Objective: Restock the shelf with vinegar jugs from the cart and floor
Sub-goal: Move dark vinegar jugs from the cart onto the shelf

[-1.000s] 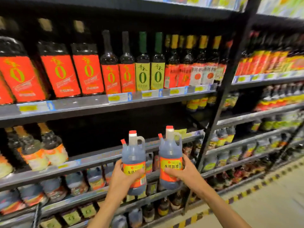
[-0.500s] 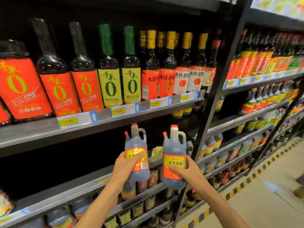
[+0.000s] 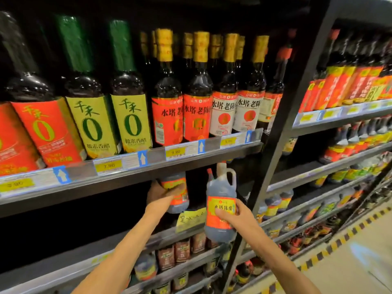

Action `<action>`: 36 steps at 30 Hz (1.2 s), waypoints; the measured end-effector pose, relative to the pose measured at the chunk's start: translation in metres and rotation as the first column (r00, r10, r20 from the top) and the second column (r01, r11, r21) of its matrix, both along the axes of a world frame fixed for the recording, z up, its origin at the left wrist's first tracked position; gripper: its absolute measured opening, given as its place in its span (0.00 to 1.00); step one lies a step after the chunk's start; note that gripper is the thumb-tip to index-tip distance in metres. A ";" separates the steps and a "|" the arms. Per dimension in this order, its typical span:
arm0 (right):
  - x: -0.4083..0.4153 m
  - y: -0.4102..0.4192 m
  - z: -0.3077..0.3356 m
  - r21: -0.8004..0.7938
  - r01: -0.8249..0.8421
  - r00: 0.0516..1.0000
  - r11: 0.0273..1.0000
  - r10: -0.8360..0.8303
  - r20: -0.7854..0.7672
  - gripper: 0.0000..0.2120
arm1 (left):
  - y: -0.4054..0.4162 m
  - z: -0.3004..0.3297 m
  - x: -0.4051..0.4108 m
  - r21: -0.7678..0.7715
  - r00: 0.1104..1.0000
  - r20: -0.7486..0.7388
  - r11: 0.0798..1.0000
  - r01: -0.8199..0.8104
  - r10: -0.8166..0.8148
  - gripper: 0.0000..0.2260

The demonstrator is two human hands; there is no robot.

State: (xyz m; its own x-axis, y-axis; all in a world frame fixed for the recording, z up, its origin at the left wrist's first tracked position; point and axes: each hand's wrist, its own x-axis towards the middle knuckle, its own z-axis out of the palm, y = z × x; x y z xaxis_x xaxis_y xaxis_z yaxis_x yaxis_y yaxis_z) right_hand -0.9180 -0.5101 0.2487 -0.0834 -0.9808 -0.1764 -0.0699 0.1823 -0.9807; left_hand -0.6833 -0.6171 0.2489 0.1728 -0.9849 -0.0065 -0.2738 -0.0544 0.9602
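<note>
The left hand (image 3: 162,193) gripped 1 jug (image 3: 177,193) already under the upper shelf (image 3: 148,166); the right hand (image 3: 235,215) gripped another jug (image 3: 221,209) just outside. The first jug's top, hidden behind that shelf's edge, risked knocking it and slipping free.

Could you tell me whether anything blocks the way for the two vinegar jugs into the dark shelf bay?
Nothing visible does. The left jug is already passing under the upper shelf edge; the right jug hangs before the bay. Its depth is too dark to judge.
</note>
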 end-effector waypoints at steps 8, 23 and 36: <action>-0.038 -0.038 -0.004 0.004 -0.077 0.997 0.997 0.077 -0.011 0.24 | -0.025 -0.029 -0.013 0.080 0.987 0.155 0.996 -0.046 0.033 0.43; -0.023 -0.150 -0.038 -0.172 -0.121 0.964 0.978 0.074 -0.255 0.36 | -0.016 -0.047 -0.017 0.052 0.996 0.059 0.997 -0.065 0.062 0.37; -0.007 -0.168 -0.088 -0.157 -0.154 0.926 0.976 0.087 -0.367 0.44 | -0.023 -0.073 -0.005 -0.006 0.953 0.304 1.000 0.012 -0.010 0.32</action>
